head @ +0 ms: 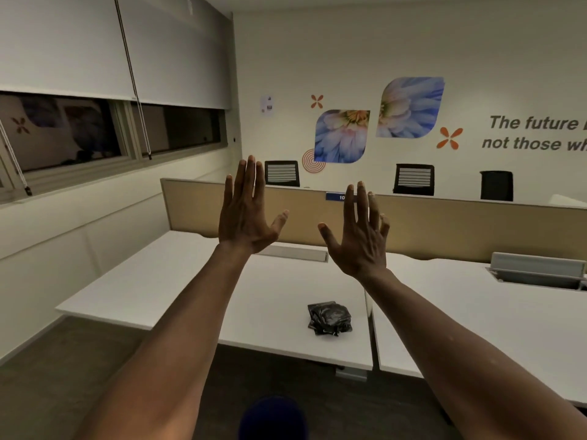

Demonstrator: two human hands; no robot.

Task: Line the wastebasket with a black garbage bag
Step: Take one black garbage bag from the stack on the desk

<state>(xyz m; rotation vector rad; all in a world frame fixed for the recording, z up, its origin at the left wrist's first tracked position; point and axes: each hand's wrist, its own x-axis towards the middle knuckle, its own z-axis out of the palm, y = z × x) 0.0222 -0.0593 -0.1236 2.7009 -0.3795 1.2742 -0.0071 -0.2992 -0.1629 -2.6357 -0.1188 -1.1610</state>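
Note:
A folded black garbage bag (pixel 329 318) lies on the white desk (pixel 178 290), near its right edge. Both my arms are stretched out in front of me, high above the desk. My left hand (pixel 246 214) is raised with its back toward me and fingers spread, holding nothing. My right hand (pixel 360 236) is held the same way, open and empty, above and slightly right of the bag. A dark blue round shape (pixel 273 419) shows at the bottom edge, below me; I cannot tell what it is. No wastebasket is clearly in view.
A second white desk (pixel 495 328) adjoins on the right, with a grey cable tray (pixel 536 271). A tan partition (pixel 444 227) runs behind the desks. Black office chairs (pixel 414 179) stand beyond it. Windows with blinds (pixel 95 58) are on the left. Dark floor (pixel 63 376) lies before the desk.

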